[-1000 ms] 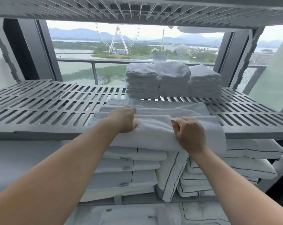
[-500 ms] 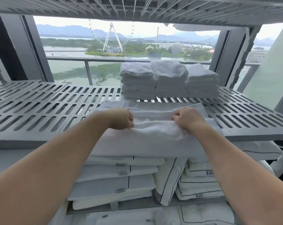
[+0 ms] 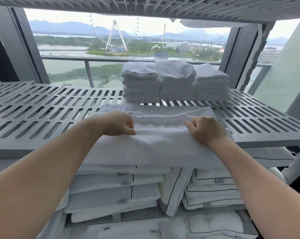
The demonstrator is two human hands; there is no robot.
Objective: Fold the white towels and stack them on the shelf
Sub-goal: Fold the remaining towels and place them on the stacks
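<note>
Gripping the fluffy white terry towel (image 3: pixel 156 140), the left hand (image 3: pixel 119 124) and right hand (image 3: pixel 206 130) pinch its raised fold with curled fingers. It drapes over the grey slotted plastic shelf (image 3: pixel 42 114), near three squared stacks of folded white towels (image 3: pixel 175 81).

Hotel linen room, slotted shelves (image 3: pixel 42 109), Hilton-tagged pillows (image 3: pixel 101 182), stacked towels (image 3: pixel 175 81)

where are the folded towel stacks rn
In the head view, the folded towel stacks sit at the back of the slatted shelf, right of centre, just behind the loose towel at its front edge.
</note>
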